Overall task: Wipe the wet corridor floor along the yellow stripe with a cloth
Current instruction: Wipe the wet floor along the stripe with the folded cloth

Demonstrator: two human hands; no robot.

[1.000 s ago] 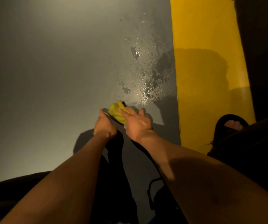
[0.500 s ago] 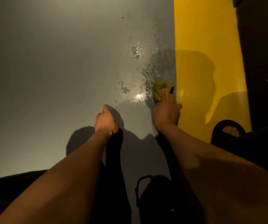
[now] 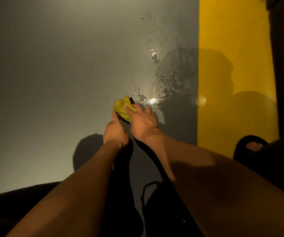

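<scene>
a dim corridor floor (image 3: 52, 82), grey and smooth, runs beside the yellow stripe (image 3: 232, 31) on the right, with a dark wall edge beyond it. a patch of water drops (image 3: 163, 74) glints on the grey, just left of the stripe.

half a second ago the cloth was pushed up against the stripe's edge under the right hand; now the cloth (image 3: 121, 108) has swept back to the left, well clear of the stripe, at the lower left corner of the wet patch. the strip of floor below the glinting line looks duller, so this pass has probably cleared the near edge, while the beaded water above it is yet to be wiped.

the right hand (image 3: 142, 122) lies on the bunched cloth with fingers spread and fairly straight, pressing it to the floor rather than gripping it. the left hand (image 3: 114, 132) has come in beside it, loosely curled, its thumb reaching up to the cloth's near edge; whether it actually pinches the fabric cannot be told. a sandalled foot (image 3: 250, 146) rests on the stripe at lower right.
</scene>
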